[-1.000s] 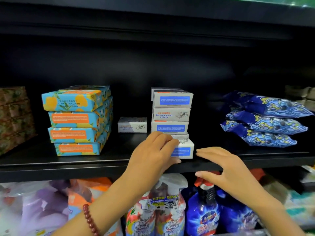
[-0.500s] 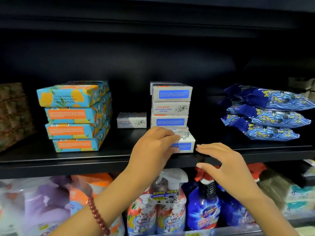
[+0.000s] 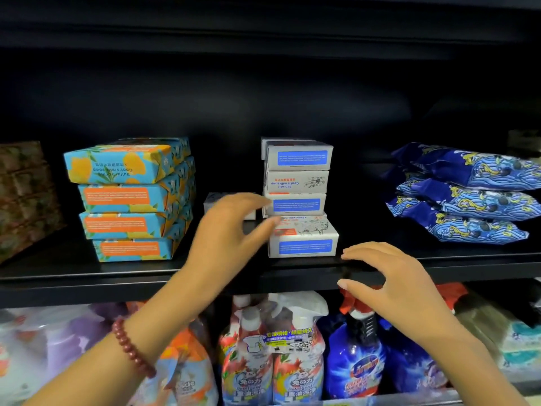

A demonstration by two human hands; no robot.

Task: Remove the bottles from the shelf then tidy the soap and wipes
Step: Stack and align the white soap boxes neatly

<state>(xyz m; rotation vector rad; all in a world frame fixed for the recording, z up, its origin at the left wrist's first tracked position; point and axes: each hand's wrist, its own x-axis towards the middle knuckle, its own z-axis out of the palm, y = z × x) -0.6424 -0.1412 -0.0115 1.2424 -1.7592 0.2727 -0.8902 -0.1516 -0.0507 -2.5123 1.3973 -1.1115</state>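
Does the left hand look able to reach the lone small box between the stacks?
Likely yes: the left hand hovers open just before the lone box; nothing stands between them.

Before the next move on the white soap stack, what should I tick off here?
1. Left hand free: ok, fingers spread, holding nothing.
2. Right hand free: ok, open at the shelf edge.
3. White soap stack squared: not ok, bottom box juts forward.
4. Lone box stacked: not ok, it sits apart, left of the stack.
5. Wipes tidy: ok, three packs piled at right.
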